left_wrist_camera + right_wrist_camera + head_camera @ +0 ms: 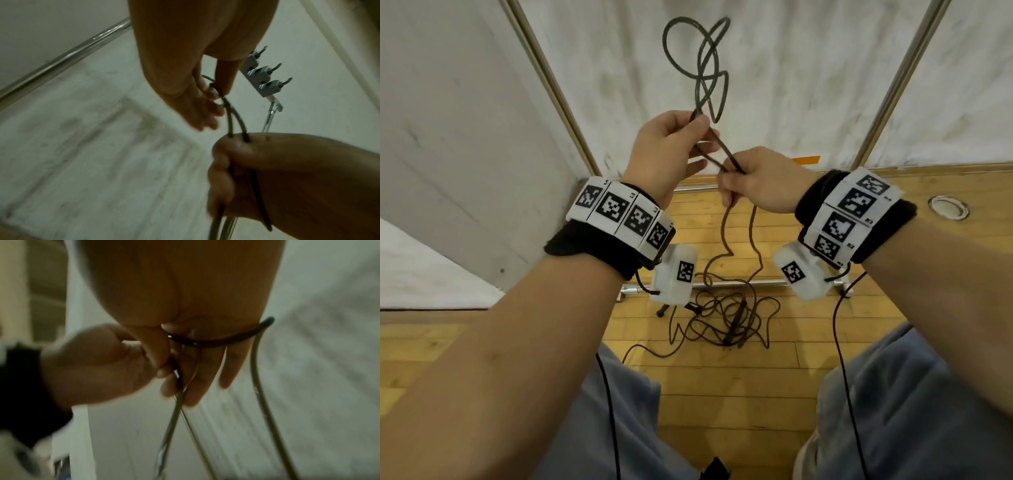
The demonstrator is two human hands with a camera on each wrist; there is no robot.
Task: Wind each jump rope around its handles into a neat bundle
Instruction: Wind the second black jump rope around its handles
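A dark jump rope [702,58] stands up in stiff loops above my left hand [698,126], which pinches its strands between thumb and fingers. Just below and to the right, my right hand [732,178] grips two strands in a fist. Both strands hang down to a tangled pile of rope [726,308] on the wooden floor, where a dark handle [736,320] lies. In the left wrist view two strands [234,120] run from my left hand [213,97] into my right fist [267,170]. The right wrist view shows rope [205,343] crossing my right fingers [195,386].
White fabric panels on metal poles [551,89] wall in the space ahead and to the left. A metal bar [722,284] lies on the floor behind the pile. A white ring [948,207] sits at the right. My knees [893,394] frame the floor. A hook rack [265,78] hangs ahead.
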